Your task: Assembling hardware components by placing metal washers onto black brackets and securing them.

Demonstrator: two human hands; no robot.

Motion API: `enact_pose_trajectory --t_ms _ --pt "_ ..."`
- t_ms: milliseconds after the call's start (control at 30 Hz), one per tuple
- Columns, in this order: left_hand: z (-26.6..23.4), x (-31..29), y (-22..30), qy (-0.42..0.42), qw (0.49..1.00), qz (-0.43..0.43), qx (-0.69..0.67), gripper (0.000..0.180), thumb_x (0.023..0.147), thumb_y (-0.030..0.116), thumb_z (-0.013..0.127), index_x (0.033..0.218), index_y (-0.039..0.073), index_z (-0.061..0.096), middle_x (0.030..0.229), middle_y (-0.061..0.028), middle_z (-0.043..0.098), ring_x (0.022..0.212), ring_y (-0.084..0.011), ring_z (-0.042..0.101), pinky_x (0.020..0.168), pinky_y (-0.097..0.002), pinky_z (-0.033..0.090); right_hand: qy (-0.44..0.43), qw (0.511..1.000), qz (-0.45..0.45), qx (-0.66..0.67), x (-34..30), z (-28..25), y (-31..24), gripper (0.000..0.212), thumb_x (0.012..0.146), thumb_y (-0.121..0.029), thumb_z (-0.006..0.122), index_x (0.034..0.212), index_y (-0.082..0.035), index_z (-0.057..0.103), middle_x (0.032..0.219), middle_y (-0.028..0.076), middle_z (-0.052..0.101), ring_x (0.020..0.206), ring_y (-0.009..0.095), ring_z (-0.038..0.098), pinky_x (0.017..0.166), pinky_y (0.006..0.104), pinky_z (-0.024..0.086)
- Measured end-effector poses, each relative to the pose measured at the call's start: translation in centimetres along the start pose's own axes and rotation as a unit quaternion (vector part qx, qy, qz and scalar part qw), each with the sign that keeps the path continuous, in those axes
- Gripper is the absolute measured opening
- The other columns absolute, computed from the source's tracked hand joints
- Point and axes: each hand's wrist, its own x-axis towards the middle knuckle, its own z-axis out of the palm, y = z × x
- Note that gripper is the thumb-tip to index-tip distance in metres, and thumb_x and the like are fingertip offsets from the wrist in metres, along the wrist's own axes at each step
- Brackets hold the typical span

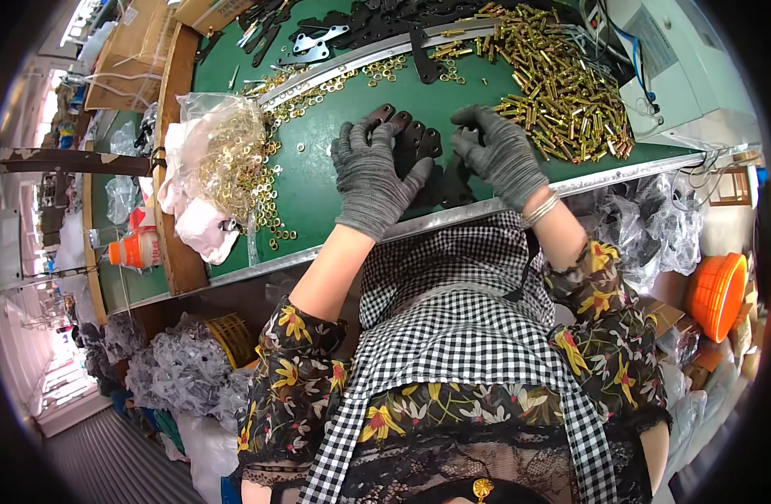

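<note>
Both my hands wear grey knitted gloves and work over the green table top near its metal front edge. My left hand [371, 172] lies over a group of flat black plates with rounded, holed ends [421, 143], its fingers closed around their left part. The plate ends stick out past the fingertips and beside the thumb. My right hand [500, 154] is just right of these plates, fingers bent, with a gap between thumb and forefinger and nothing visible in it. Below it, another black plate [454, 186] lies near the table edge, partly hidden.
A big heap of brass-coloured pins [562, 97] lies at right, beside a pale machine housing [684, 67]. Small brass-coloured nuts [272, 202] spill from a clear plastic bag [222, 143] at left. A curved metal strip [360, 56] crosses the table before more black plates [385, 25].
</note>
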Motion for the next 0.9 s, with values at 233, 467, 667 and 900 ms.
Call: enact_pose_trajectory --t_ms 233,467,667,900 --pt "1.1 0.8 -2.0 -0.008 0.997 0.027 0.066 0.062 0.079 0.048 0.071 0.124 0.01 0.055 0.133 -0.0197 0.046 0.128 -0.0428 0.038 0.109 -0.0545 0.027 0.067 0.921 -0.12 -0.365 -1.0 1.7 -0.4 0.046 0.08 -0.034 0.075 0.115 -0.009 0.062 0.118 0.015 0.059 0.099 0.031 0.064 0.086 0.0392 0.053" --pt "1.2 3.1 -6.4 -0.03 0.998 0.034 0.043 0.065 0.075 0.049 0.073 0.123 0.009 0.054 0.134 -0.0161 0.047 0.132 -0.0399 0.035 0.112 -0.0536 0.022 0.058 0.938 -0.066 -0.334 -0.3 3.0 0.4 0.045 0.082 -0.033 0.072 0.12 -0.011 0.061 0.134 0.017 0.045 0.106 0.034 0.062 0.09 0.042 0.053" --pt "-0.5 3.3 -4.8 0.053 0.998 0.022 -0.018 0.034 0.079 0.028 0.076 0.104 0.008 0.063 0.112 -0.015 0.059 0.103 -0.0324 0.058 0.09 -0.0418 0.048 0.034 0.995 -0.089 -0.042 1.9 6.0 2.1 0.022 0.088 -0.012 0.068 0.104 -0.001 0.059 0.093 0.012 0.063 0.076 0.018 0.067 0.063 0.0299 0.057" --pt "-1.7 -1.8 1.3 -0.026 0.996 0.075 0.027 0.038 0.079 0.03 0.069 0.108 0.005 0.063 0.11 -0.0141 0.06 0.098 -0.0314 0.058 0.086 -0.0435 0.046 0.038 0.997 -0.027 0.053 1.4 1.6 -1.0 0.017 0.088 -0.012 0.066 0.099 0.0 0.061 0.086 0.013 0.065 0.074 0.02 0.067 0.063 0.0312 0.056"
